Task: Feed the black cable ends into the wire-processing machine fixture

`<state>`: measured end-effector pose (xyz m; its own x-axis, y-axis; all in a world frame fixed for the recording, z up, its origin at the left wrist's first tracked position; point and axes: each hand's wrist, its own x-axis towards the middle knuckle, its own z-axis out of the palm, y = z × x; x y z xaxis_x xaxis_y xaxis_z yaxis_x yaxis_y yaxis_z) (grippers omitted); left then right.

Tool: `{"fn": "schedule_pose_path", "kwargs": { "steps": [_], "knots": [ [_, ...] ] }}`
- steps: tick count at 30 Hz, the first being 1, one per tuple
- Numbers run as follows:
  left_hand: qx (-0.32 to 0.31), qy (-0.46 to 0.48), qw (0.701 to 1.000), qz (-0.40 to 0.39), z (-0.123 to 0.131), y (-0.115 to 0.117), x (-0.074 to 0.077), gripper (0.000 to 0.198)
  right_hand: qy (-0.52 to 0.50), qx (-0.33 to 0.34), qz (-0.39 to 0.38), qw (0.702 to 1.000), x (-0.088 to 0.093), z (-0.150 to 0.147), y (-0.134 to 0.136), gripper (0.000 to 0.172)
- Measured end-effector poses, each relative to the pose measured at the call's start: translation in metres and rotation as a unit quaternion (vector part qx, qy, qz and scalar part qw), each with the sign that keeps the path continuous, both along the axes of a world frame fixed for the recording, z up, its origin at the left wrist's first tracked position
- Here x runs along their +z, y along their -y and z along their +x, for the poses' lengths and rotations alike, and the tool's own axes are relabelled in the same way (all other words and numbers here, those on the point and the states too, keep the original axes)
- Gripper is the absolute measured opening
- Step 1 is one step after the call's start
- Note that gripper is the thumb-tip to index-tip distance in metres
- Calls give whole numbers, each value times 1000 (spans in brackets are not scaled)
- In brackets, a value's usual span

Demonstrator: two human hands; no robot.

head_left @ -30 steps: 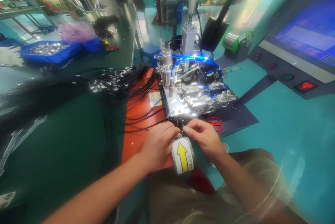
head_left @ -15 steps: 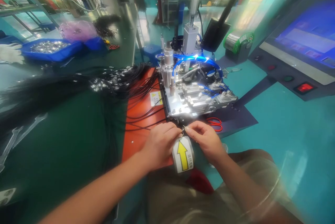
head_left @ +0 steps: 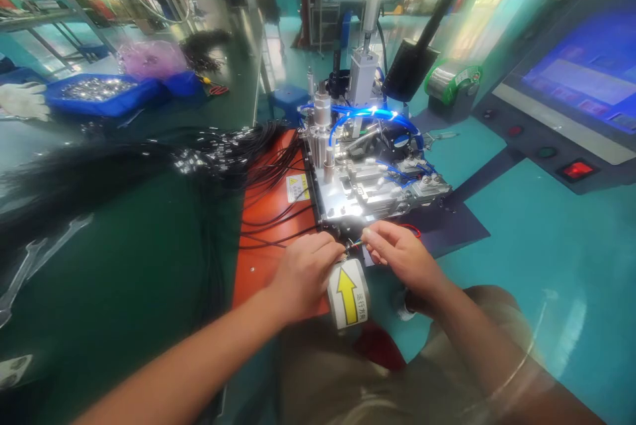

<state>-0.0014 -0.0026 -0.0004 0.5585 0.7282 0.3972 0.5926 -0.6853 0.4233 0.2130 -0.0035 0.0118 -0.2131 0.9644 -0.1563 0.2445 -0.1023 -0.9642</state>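
Note:
My left hand (head_left: 307, 274) is closed on the end of a black cable, just in front of the machine's lower edge. Thin coloured wires (head_left: 356, 243) stick out from that cable end toward the right. My right hand (head_left: 403, 256) pinches the tips of these wires between thumb and fingers. Below both hands is a round cover (head_left: 349, 294) with a white label and a yellow arrow. Behind them stands a metal machine (head_left: 368, 187) with blue air tubes. Which cable leads into my left hand is partly hidden.
Black cables (head_left: 268, 170) run across an orange panel (head_left: 256, 266) from a large bundle at left. Wrenches (head_left: 50, 246), a blue tray (head_left: 119, 104) of small metal parts and a white glove (head_left: 22, 99) lie on the green table. A control screen (head_left: 586, 74) and solder wire spool (head_left: 450, 83) stand right.
My right hand has moved a little right and up, away from my left hand. Coloured wires now show stretched between the two hands. The left hand stays in place.

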Motion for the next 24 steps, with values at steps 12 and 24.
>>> {"fn": "schedule_pose_path", "kwargs": {
  "steps": [12,24],
  "knots": [
    [21,-20,1000,1,1,0,2,18,86,41,100,990,-4,-7,-3,27],
    [39,-25,999,3,0,-1,0,27,71,-34,117,990,-30,-22,3,27]
  ]
}}
